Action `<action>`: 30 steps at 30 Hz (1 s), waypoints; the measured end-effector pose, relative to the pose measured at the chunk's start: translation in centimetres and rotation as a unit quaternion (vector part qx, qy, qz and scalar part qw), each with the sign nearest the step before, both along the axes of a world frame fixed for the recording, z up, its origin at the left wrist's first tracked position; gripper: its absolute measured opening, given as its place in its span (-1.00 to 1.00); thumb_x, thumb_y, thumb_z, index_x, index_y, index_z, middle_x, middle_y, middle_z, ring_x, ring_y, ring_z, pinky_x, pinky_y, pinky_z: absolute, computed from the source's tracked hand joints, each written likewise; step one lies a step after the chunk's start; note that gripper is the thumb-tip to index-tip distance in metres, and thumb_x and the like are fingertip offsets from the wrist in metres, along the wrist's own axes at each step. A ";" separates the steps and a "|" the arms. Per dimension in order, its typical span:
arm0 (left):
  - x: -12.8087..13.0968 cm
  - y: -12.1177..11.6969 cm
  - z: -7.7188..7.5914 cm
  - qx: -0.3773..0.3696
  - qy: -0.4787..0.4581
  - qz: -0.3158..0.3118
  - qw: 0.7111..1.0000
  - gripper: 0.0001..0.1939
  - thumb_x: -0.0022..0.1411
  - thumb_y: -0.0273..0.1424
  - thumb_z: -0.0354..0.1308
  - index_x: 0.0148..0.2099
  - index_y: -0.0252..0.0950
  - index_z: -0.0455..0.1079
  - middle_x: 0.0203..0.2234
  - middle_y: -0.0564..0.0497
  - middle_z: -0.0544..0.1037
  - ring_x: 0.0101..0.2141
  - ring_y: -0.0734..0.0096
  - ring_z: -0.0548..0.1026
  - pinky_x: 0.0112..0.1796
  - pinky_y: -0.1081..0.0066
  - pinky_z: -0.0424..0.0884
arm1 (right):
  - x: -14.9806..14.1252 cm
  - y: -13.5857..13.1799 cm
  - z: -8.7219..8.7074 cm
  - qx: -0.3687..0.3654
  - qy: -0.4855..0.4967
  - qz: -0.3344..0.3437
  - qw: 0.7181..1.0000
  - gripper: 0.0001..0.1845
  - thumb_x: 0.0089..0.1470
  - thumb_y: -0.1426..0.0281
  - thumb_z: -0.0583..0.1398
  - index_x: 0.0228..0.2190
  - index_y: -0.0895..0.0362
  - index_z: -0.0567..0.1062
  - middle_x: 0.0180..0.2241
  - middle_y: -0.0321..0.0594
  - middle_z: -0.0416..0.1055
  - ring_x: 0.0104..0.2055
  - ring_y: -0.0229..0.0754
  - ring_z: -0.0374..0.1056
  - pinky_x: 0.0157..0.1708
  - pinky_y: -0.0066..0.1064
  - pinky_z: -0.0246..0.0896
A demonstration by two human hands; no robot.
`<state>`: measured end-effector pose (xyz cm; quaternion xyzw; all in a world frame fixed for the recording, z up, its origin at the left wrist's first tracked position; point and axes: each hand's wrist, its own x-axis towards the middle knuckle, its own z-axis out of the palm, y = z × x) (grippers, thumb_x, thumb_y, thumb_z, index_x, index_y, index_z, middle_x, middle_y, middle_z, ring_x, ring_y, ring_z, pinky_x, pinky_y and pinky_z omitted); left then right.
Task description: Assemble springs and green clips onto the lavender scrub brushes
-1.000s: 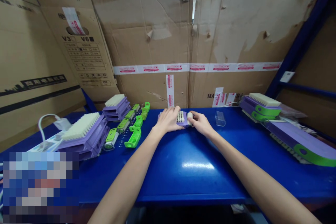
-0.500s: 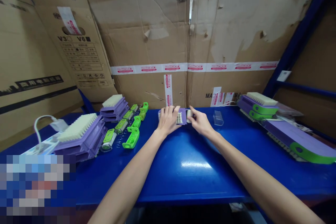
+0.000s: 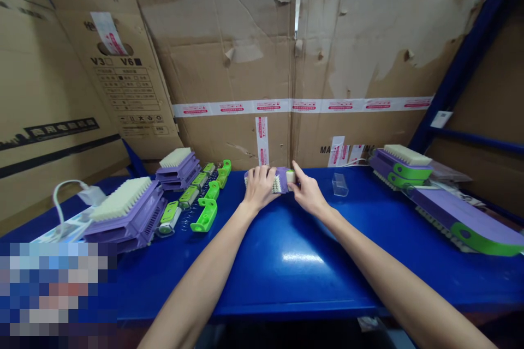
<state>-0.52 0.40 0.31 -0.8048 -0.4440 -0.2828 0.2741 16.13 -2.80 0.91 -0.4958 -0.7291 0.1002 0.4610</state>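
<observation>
My left hand is wrapped over a purple brush body with pale bristles, which lies on the blue table. Its fingers cover the left part of the brush. At the brush's right end, my right hand grips a small white and green block between thumb and fingers. The block touches the purple body; how deep it sits I cannot tell. A small clear plastic piece rests to the right of my right hand.
Purple brush bodies are stacked at left, beside a row of white-green blocks, springs and green handle pieces. Brushes with green ends lie at right. Cardboard walls the table's back; a white cable curls at far left.
The block in my right hand has moved slightly left, and its green face now shows. My right index finger has straightened upward. My left hand still holds the brush body.
</observation>
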 end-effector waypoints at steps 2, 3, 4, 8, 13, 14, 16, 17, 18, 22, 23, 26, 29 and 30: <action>-0.4 0.1 0.0 0.019 0.000 0.004 1.000 -0.44 0.09 -0.15 0.12 0.06 -0.37 0.26 -0.12 -0.25 0.36 -0.15 0.03 0.31 -0.14 0.14 0.22 | -0.4 -0.4 0.1 -0.025 0.060 0.024 0.998 -0.43 0.06 0.30 0.09 0.12 0.14 0.27 -0.13 -0.08 0.46 -0.13 -0.06 0.37 -0.12 -0.21 0.27; -0.6 0.1 0.1 0.032 -0.006 0.007 0.999 -0.46 0.11 -0.17 0.11 0.07 -0.37 0.26 -0.11 -0.26 0.36 -0.13 0.03 0.31 -0.12 0.12 0.20 | -0.7 -0.5 0.3 -0.047 0.106 0.039 0.992 -0.49 0.10 0.22 0.06 0.07 0.11 0.33 -0.11 -0.10 0.45 -0.12 -0.07 0.37 -0.14 -0.23 0.30; -0.8 0.1 0.2 0.047 -0.012 0.009 0.999 -0.49 0.13 -0.21 0.09 0.08 -0.36 0.25 -0.11 -0.27 0.36 -0.12 0.03 0.31 -0.09 0.10 0.19 | -1.0 -0.6 0.4 -0.081 0.161 0.053 0.982 -0.51 0.13 0.15 0.01 0.02 0.10 0.38 -0.11 -0.11 0.45 -0.14 -0.09 0.39 -0.20 -0.25 0.34; -1.1 0.1 0.5 0.094 -0.012 -0.017 0.995 -0.60 0.18 -0.41 0.00 0.08 -0.29 0.27 -0.11 -0.23 0.38 -0.07 0.08 0.31 0.00 0.08 0.11 | -2.0 -0.7 1.0 -0.226 0.350 0.104 0.903 -0.40 0.13 -0.02 -0.09 -0.12 0.17 0.41 -0.28 -0.06 0.48 -0.42 -0.17 0.42 -0.48 -0.33 0.39; -0.8 0.3 0.5 0.174 -0.005 -0.042 0.984 -0.65 0.19 -0.46 -0.04 0.03 -0.31 0.31 -0.18 -0.20 0.41 -0.11 0.16 0.34 -0.02 0.12 0.14 | -2.3 -1.0 1.6 -0.258 0.431 0.123 0.856 -0.56 0.12 0.07 0.02 -0.24 0.17 0.40 -0.43 -0.15 0.45 -0.55 -0.23 0.36 -0.66 -0.40 0.34; -0.8 0.4 0.5 0.191 0.000 -0.046 0.980 -0.66 0.19 -0.46 -0.04 0.02 -0.32 0.31 -0.19 -0.20 0.41 -0.12 0.16 0.34 -0.02 0.12 0.14 | -2.3 -1.1 1.7 -0.261 0.447 0.120 0.847 -0.60 0.13 0.10 0.03 -0.25 0.17 0.40 -0.46 -0.18 0.44 -0.57 -0.24 0.34 -0.67 -0.40 0.33; -0.7 0.4 0.4 0.218 0.008 -0.048 0.975 -0.67 0.19 -0.46 -0.03 0.01 -0.33 0.32 -0.21 -0.19 0.41 -0.13 0.17 0.33 -0.02 0.13 0.15 | -2.2 -1.3 1.9 -0.271 0.481 0.118 0.825 -0.65 0.14 0.15 0.02 -0.27 0.17 0.39 -0.52 -0.23 0.41 -0.59 -0.26 0.32 -0.64 -0.40 0.34; -0.6 0.4 0.4 0.224 0.010 -0.048 0.973 -0.68 0.19 -0.45 -0.02 0.00 -0.33 0.32 -0.21 -0.20 0.41 -0.14 0.17 0.33 -0.02 0.12 0.15 | -2.1 -1.4 2.0 -0.277 0.494 0.120 0.815 -0.67 0.15 0.16 0.03 -0.27 0.17 0.39 -0.54 -0.25 0.40 -0.60 -0.27 0.32 -0.61 -0.40 0.36; -0.7 0.4 0.3 0.224 0.010 -0.047 0.973 -0.68 0.18 -0.44 -0.02 0.00 -0.34 0.32 -0.21 -0.20 0.41 -0.14 0.16 0.33 -0.03 0.12 0.15 | -2.0 -1.5 2.1 -0.284 0.502 0.125 0.807 -0.68 0.14 0.18 0.04 -0.27 0.16 0.39 -0.55 -0.26 0.39 -0.60 -0.27 0.32 -0.57 -0.38 0.37; -0.9 0.3 0.2 0.178 0.002 -0.033 0.984 -0.64 0.16 -0.42 0.01 0.02 -0.35 0.31 -0.18 -0.23 0.40 -0.14 0.12 0.32 -0.05 0.10 0.16 | -1.8 -1.5 2.2 -0.308 0.501 0.146 0.795 -0.69 0.09 0.18 0.11 -0.28 0.18 0.42 -0.54 -0.23 0.41 -0.57 -0.28 0.32 -0.45 -0.35 0.39; -0.9 0.3 0.2 0.163 0.002 -0.032 0.986 -0.63 0.16 -0.42 0.01 0.03 -0.34 0.30 -0.17 -0.24 0.40 -0.13 0.12 0.32 -0.05 0.09 0.16 | -1.8 -1.5 2.2 -0.315 0.495 0.142 0.798 -0.66 0.08 0.15 0.12 -0.29 0.18 0.42 -0.54 -0.22 0.41 -0.56 -0.28 0.32 -0.43 -0.34 0.38; -0.5 0.1 0.3 0.131 0.009 -0.030 0.991 -0.63 0.18 -0.42 -0.01 0.05 -0.31 0.29 -0.16 -0.22 0.40 -0.11 0.13 0.33 -0.03 0.10 0.14 | -2.1 -1.2 1.7 -0.311 0.438 0.086 0.839 -0.51 0.04 0.00 0.09 -0.29 0.18 0.46 -0.48 -0.16 0.45 -0.52 -0.23 0.34 -0.40 -0.27 0.37; 0.2 -0.1 0.6 0.120 0.018 -0.010 0.993 -0.63 0.20 -0.43 -0.02 0.06 -0.29 0.28 -0.16 -0.21 0.40 -0.11 0.14 0.33 -0.03 0.11 0.13 | -2.2 -0.8 1.4 -0.176 0.328 -0.003 0.928 -0.45 0.01 -0.04 0.09 -0.22 0.15 0.50 -0.29 -0.10 0.49 -0.30 -0.12 0.40 -0.22 -0.25 0.31; 0.4 -0.2 0.7 0.116 0.018 0.001 0.993 -0.62 0.19 -0.43 -0.01 0.07 -0.29 0.28 -0.15 -0.21 0.39 -0.11 0.13 0.33 -0.03 0.10 0.13 | -2.0 -0.8 1.4 -0.109 0.296 -0.038 0.948 -0.46 0.02 -0.02 0.08 -0.20 0.14 0.50 -0.23 -0.09 0.49 -0.21 -0.10 0.39 -0.15 -0.26 0.27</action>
